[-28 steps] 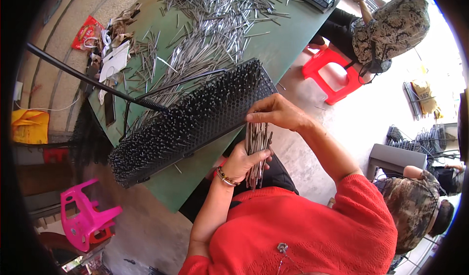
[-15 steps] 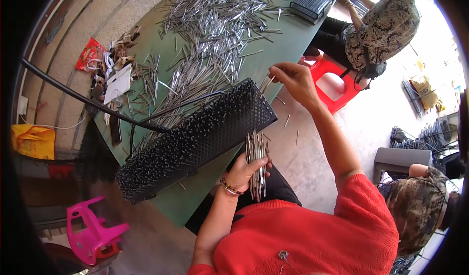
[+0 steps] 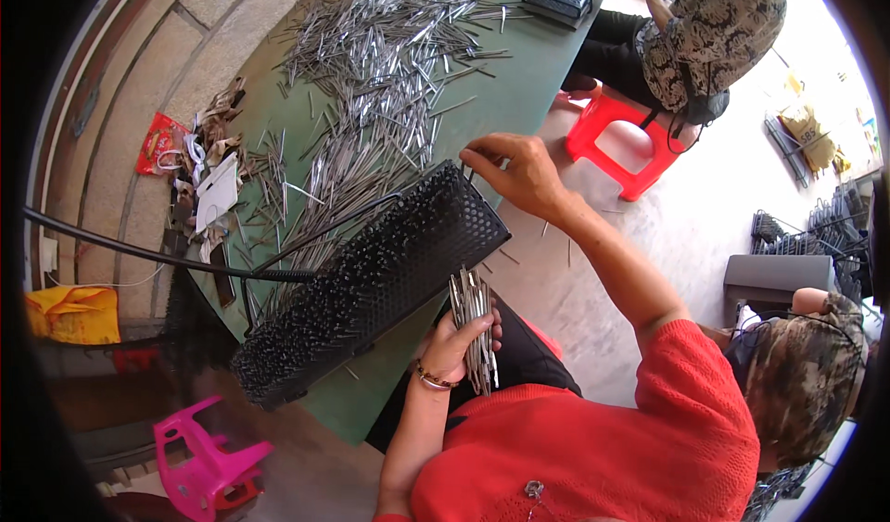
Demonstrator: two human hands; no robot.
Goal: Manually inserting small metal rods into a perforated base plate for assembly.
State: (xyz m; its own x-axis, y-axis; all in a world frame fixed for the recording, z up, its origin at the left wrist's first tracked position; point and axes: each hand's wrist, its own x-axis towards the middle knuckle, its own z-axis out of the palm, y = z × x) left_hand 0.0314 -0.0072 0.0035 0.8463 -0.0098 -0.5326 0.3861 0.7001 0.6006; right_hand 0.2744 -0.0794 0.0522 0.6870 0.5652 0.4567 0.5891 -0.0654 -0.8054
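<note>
1. Nearest, our left hand [image 3: 456, 344] wraps its grip round a bundle of rods [image 3: 476, 327], just beside the near side of the black rack [image 3: 371, 286]; we cannot tell whether the two touch.
2. At the rack's right end, the grip of our right hand [image 3: 524, 177] is pinched, thumb to forefinger, on what looks like a thin rod [image 3: 471, 174].
3. We judge the step in hand to be setting rods into the rack: dark pins [image 3: 324, 295] crowd much of it, while bare holes [image 3: 477, 221] show toward its right end. The next move seems to call for lining the rod up with a hole, without knocking its neighbours.
4. The edge of the bench [image 3: 501, 105] runs close by the rack's right end, so a slip could reach the floor [image 3: 593, 286].
5. Right of the rack, our arm has room to swing before the red stool [image 3: 576, 142]; left of it, a black bar [image 3: 139, 251] narrows the way.
6. Beyond the rack spreads a heap of rods [image 3: 371, 77].
</note>
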